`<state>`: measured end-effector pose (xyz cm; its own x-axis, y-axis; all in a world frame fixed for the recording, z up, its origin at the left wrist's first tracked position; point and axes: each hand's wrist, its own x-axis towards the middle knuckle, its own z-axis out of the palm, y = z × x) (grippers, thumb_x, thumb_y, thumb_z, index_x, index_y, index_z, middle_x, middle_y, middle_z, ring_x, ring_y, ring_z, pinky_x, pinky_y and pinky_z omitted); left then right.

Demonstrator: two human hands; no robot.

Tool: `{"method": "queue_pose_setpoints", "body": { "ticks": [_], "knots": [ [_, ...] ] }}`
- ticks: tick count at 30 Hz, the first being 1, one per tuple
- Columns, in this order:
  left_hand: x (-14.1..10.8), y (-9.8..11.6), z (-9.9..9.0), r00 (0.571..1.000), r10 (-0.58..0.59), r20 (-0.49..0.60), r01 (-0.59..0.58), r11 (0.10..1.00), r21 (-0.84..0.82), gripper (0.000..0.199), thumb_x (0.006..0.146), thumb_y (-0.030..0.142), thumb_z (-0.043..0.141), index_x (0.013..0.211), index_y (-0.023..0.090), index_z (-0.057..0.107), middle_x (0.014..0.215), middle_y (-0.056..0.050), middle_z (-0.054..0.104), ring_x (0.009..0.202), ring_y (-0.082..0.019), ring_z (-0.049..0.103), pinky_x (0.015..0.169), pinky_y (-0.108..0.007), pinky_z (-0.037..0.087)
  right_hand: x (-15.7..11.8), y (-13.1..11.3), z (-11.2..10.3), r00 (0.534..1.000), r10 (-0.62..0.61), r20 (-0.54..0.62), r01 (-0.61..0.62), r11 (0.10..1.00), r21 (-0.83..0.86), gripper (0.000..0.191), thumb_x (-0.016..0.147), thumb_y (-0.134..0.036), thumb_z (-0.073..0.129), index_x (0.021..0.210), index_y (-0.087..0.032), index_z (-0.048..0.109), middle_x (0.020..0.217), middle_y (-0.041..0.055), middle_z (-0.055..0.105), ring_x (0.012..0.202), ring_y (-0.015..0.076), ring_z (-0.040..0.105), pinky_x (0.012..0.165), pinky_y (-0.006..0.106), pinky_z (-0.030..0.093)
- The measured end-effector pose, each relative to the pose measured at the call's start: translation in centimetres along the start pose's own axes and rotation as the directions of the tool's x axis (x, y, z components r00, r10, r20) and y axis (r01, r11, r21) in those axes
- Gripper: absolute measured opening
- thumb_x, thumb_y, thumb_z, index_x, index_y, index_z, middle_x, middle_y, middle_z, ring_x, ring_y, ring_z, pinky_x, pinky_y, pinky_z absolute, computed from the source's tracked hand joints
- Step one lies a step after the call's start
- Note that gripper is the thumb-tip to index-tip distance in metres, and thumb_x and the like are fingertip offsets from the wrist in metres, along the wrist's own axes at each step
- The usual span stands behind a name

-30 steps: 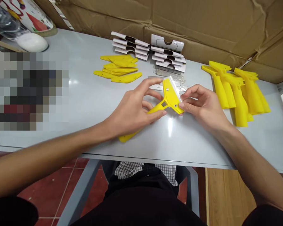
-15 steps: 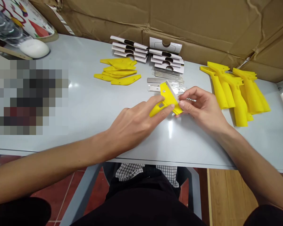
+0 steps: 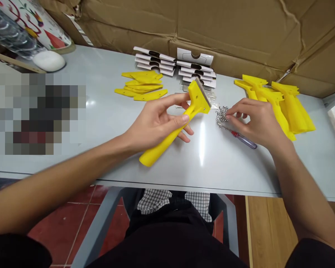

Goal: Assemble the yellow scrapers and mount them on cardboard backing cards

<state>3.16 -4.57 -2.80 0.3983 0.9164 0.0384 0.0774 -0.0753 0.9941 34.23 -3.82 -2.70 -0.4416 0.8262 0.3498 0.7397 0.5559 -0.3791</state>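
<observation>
My left hand (image 3: 159, 121) is closed around the handle of a yellow scraper (image 3: 170, 143). The scraper's head points up and away, with a metal blade (image 3: 203, 93) along its far edge and small holes in its yellow face. On the table to the right lies a heap of small metal screws or nuts (image 3: 221, 113); they are too small to tell which. My right hand (image 3: 251, 117) has thumb and forefinger pinched at the heap's right edge, and what is between the tips is hidden. Below that hand, a screwdriver (image 3: 244, 140) with a clear handle lies on the table.
Flat yellow plates (image 3: 145, 83) lie left of centre. Folded white cards (image 3: 197, 70) stand behind, with packaged blades (image 3: 212, 97) in front of them. Yellow scraper handles (image 3: 290, 108) are piled at right. Cardboard (image 3: 226, 33) walls the back; a white rounded object (image 3: 48, 61) sits far left.
My left hand has turned the scraper so its long handle shows toward me. My right hand has let go of the scraper's head and moved right to the metal heap.
</observation>
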Motion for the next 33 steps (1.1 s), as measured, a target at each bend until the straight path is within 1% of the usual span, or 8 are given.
{"method": "queue_pose_setpoints", "body": {
  "ticks": [4, 7, 11, 19, 21, 24, 26, 33],
  "knots": [
    [0.9, -0.8, -0.2, 0.997, -0.054, 0.048, 0.059, 0.991, -0.117, 0.050, 0.093, 0.043, 0.084, 0.137, 0.024, 0.071, 0.135, -0.015, 0.072, 0.078, -0.022, 0.082, 0.062, -0.036, 0.073, -0.4, 1.2, -0.5, 0.994, -0.009, 0.112, 0.017, 0.997, -0.072, 0.019, 0.097, -0.029, 0.067, 0.100, -0.028, 0.086, 0.098, 0.0058, 0.078, 0.079, 0.0237, 0.073, 0.074, 0.044, 0.060],
    [1.2, -1.1, -0.3, 0.991, -0.090, 0.100, 0.106, 0.981, -0.165, 0.049, 0.092, 0.044, 0.085, 0.134, 0.021, 0.071, 0.141, -0.017, 0.070, 0.075, -0.021, 0.082, 0.060, -0.035, 0.072, -0.6, 1.8, -0.3, 0.994, -0.016, 0.107, 0.025, 0.996, -0.085, 0.019, 0.097, -0.030, 0.069, 0.100, -0.029, 0.087, 0.097, 0.0066, 0.077, 0.081, 0.0250, 0.073, 0.076, 0.045, 0.061],
    [1.2, -1.1, -0.1, 0.984, -0.113, 0.138, 0.135, 0.977, -0.166, 0.051, 0.093, 0.046, 0.085, 0.134, 0.018, 0.072, 0.143, -0.020, 0.069, 0.077, -0.021, 0.081, 0.058, -0.032, 0.071, -0.5, 1.7, 0.4, 0.992, -0.010, 0.126, 0.020, 0.997, -0.079, 0.019, 0.098, -0.029, 0.070, 0.101, -0.027, 0.088, 0.098, 0.0080, 0.076, 0.082, 0.0253, 0.073, 0.080, 0.046, 0.062],
    [1.3, -1.5, -0.2, 0.984, -0.109, 0.139, 0.120, 0.990, -0.075, 0.046, 0.097, 0.040, 0.077, 0.135, 0.015, 0.071, 0.127, -0.019, 0.075, 0.078, -0.023, 0.082, 0.058, -0.033, 0.070, -0.5, 1.2, 1.3, 0.995, 0.002, 0.104, 0.010, 0.993, -0.118, 0.021, 0.098, -0.028, 0.068, 0.106, -0.026, 0.088, 0.101, 0.0091, 0.075, 0.085, 0.0265, 0.071, 0.085, 0.050, 0.063],
    [1.4, -1.8, -0.2, 0.986, -0.094, 0.136, 0.106, 0.990, -0.088, 0.043, 0.098, 0.039, 0.076, 0.135, 0.017, 0.070, 0.135, -0.019, 0.072, 0.077, -0.022, 0.082, 0.057, -0.033, 0.070, -0.5, 1.2, 1.3, 0.995, -0.002, 0.096, 0.015, 0.992, -0.128, 0.022, 0.098, -0.026, 0.067, 0.105, -0.024, 0.087, 0.100, 0.0100, 0.075, 0.085, 0.0270, 0.071, 0.085, 0.050, 0.063],
    [1.3, -2.3, 0.0, 0.990, -0.050, 0.131, 0.067, 0.990, -0.128, 0.040, 0.098, 0.038, 0.075, 0.132, 0.019, 0.067, 0.153, -0.020, 0.061, 0.076, -0.020, 0.081, 0.055, -0.033, 0.070, -0.3, 0.8, 1.4, 0.993, 0.002, 0.120, 0.016, 0.989, -0.147, 0.023, 0.099, -0.023, 0.064, 0.102, -0.021, 0.087, 0.100, 0.0114, 0.075, 0.087, 0.0279, 0.072, 0.086, 0.049, 0.062],
    [1.1, -2.4, 0.2, 0.989, -0.040, 0.142, 0.057, 0.992, -0.117, 0.038, 0.099, 0.037, 0.074, 0.131, 0.019, 0.065, 0.160, -0.020, 0.054, 0.076, -0.020, 0.081, 0.055, -0.035, 0.071, -0.2, 0.6, 1.4, 0.991, 0.005, 0.132, 0.016, 0.987, -0.159, 0.025, 0.099, -0.021, 0.062, 0.101, -0.019, 0.087, 0.100, 0.0125, 0.075, 0.088, 0.0285, 0.073, 0.086, 0.049, 0.062],
    [0.8, -2.6, 0.5, 0.988, -0.021, 0.152, 0.030, 0.998, -0.054, 0.031, 0.102, 0.031, 0.071, 0.129, 0.019, 0.063, 0.157, -0.017, 0.054, 0.077, -0.017, 0.080, 0.059, -0.033, 0.073, -0.2, 0.3, 1.7, 0.991, -0.026, 0.131, 0.046, 0.987, -0.152, 0.026, 0.102, -0.021, 0.062, 0.107, -0.019, 0.088, 0.101, 0.0140, 0.077, 0.094, 0.0305, 0.073, 0.087, 0.048, 0.061]
  ]
}}
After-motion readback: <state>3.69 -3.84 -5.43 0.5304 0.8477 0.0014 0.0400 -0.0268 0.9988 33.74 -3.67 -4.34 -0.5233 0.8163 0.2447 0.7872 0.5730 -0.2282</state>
